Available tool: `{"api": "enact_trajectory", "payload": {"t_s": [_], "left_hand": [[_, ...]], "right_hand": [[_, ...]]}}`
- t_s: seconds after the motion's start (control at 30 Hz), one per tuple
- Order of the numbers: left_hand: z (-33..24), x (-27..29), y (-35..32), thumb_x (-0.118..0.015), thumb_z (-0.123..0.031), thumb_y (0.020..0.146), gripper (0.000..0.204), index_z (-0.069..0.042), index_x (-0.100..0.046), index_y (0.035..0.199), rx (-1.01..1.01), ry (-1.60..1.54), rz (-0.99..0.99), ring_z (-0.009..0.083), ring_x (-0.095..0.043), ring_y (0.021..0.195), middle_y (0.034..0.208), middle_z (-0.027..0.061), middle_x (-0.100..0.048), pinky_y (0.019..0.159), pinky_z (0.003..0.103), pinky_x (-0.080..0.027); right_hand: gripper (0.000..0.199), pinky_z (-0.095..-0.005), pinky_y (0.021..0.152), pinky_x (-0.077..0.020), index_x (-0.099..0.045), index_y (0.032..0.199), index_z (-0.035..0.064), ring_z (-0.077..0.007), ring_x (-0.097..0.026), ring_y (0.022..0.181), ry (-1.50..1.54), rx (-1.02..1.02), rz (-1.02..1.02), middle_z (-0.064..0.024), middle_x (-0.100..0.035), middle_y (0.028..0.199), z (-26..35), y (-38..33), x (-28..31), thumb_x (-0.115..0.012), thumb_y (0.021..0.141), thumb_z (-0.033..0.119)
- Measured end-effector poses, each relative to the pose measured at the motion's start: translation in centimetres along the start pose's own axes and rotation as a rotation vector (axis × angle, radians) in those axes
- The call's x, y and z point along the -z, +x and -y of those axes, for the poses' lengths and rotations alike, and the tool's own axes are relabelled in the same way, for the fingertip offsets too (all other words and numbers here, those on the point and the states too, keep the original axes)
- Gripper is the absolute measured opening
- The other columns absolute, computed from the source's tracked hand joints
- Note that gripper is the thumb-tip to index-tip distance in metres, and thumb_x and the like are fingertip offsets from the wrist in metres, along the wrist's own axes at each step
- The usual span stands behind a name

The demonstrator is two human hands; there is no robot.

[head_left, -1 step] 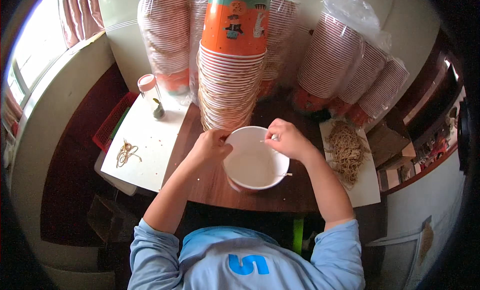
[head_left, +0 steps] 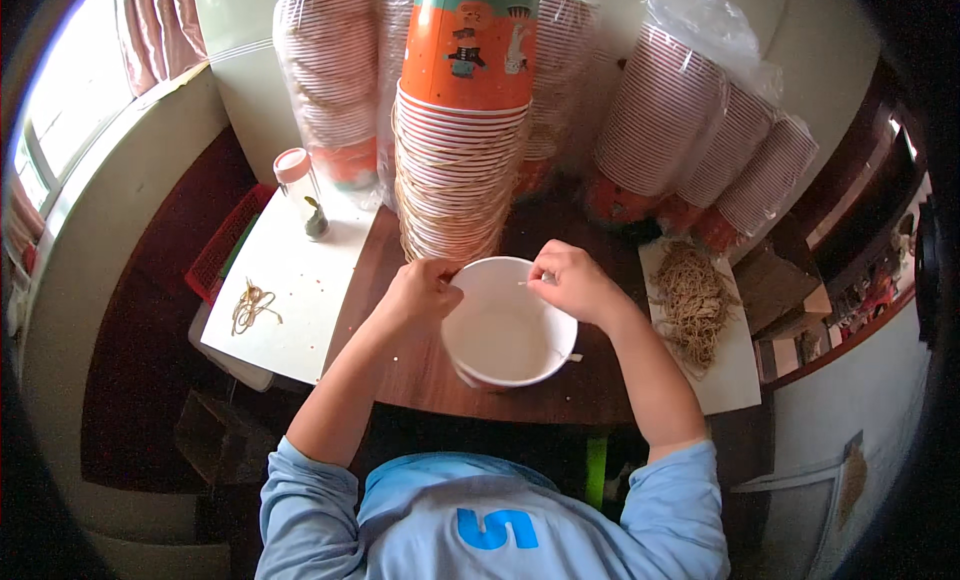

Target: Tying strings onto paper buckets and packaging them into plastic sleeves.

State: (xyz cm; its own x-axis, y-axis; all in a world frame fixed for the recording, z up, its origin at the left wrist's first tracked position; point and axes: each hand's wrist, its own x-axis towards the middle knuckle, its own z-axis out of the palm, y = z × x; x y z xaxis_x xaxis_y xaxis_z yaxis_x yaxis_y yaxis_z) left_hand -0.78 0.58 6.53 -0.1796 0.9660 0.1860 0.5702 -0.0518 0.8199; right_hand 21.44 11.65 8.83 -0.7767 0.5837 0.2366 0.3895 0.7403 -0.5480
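Running between a white left-hand surface [head_left: 285,330] and a white right-hand surface [head_left: 735,390], the brown tabletop [head_left: 400,385] from where I stand looks dotted with small pale specks. On the left lie a loose coil of cord [head_left: 252,308] and an upright clear bottle [head_left: 302,195] with a pink lid; on the right, a tangled heap of cord [head_left: 692,305]. Behind stands a tall stack of orange tubs [head_left: 465,165] with cords hanging down its side, and plastic-wrapped stacks [head_left: 655,120] line the pale wall. A pink curtain [head_left: 165,30] hangs by the bright window [head_left: 80,90]. Just in front of the tall stack, over the near part of the brown tabletop, a white-lined tub [head_left: 510,335] faces its mouth upward. The left hand [head_left: 425,288] pinches its rim; the right hand [head_left: 568,280], fingers together over the far right rim, grips a thin pale cord end [head_left: 523,283]. Another cord end [head_left: 574,358] pokes out at the near right. Compared with a moment ago, the tub has shifted slightly toward the person, while both hands are nearly where they were.
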Motion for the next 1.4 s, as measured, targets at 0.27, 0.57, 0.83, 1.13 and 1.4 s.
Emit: {"api": "enact_trajectory", "payload": {"t_s": [0.27,0.57,0.83,1.13,1.4], "left_hand": [[1.2,-0.2,-0.6,-0.060,-0.009,0.074,0.023,0.005,-0.066,0.091,0.127,-0.214,0.009,0.0087,-0.057,0.065,0.072,0.0068,-0.065,0.060,0.025,-0.047],[0.4,0.2,-0.1,-0.059,-0.009,0.075,0.022,0.006,-0.066,0.089,0.125,-0.170,0.109,0.0081,-0.055,0.062,0.067,0.0070,-0.063,0.056,0.025,-0.047],[0.6,-0.2,-0.2,-0.062,-0.013,0.073,0.024,0.006,-0.067,0.086,0.095,-0.140,0.071,0.0106,-0.058,0.058,0.062,0.0107,-0.063,0.056,0.027,-0.048],[-2.2,0.1,0.3,-0.069,-0.025,0.073,0.031,0.006,-0.064,0.071,0.056,0.282,0.035,0.0290,-0.064,0.060,0.063,0.0185,-0.062,0.057,0.036,-0.049],[-0.8,0.2,-0.8,-0.065,-0.021,0.074,0.023,0.002,-0.067,0.072,0.056,-0.021,-0.024,0.0278,-0.063,0.056,0.058,0.0180,-0.060,0.055,0.036,-0.049]], "right_hand": [[0.007,-0.0389,0.061,-0.0481,-0.059,0.076,-0.0019,-0.0306,-0.059,0.068,-0.044,0.040,-0.163,-0.0153,-0.055,0.079,2.9,-2.5,-0.9,-0.060,0.078,0.005],[0.008,-0.0398,0.061,-0.0487,-0.059,0.076,-0.0006,-0.0318,-0.059,0.069,-0.043,0.022,-0.173,-0.0147,-0.055,0.078,2.9,-2.7,-1.2,-0.061,0.078,0.007],[0.006,-0.0351,0.058,-0.0501,-0.060,0.077,-0.0015,-0.0275,-0.060,0.066,-0.056,0.040,-0.182,-0.0137,-0.056,0.078,2.6,-2.9,-1.4,-0.063,0.077,0.004],[0.006,-0.0353,0.059,-0.0499,-0.059,0.078,-0.0013,-0.0278,-0.060,0.068,-0.058,0.062,-0.177,-0.0138,-0.056,0.078,2.9,-3.0,-1.5,-0.062,0.077,0.004],[0.005,-0.0347,0.060,-0.0492,-0.060,0.079,-0.0007,-0.0270,-0.060,0.068,-0.046,0.077,-0.169,-0.0134,-0.056,0.079,2.4,-2.9,-2.1,-0.062,0.077,0.003]]}}
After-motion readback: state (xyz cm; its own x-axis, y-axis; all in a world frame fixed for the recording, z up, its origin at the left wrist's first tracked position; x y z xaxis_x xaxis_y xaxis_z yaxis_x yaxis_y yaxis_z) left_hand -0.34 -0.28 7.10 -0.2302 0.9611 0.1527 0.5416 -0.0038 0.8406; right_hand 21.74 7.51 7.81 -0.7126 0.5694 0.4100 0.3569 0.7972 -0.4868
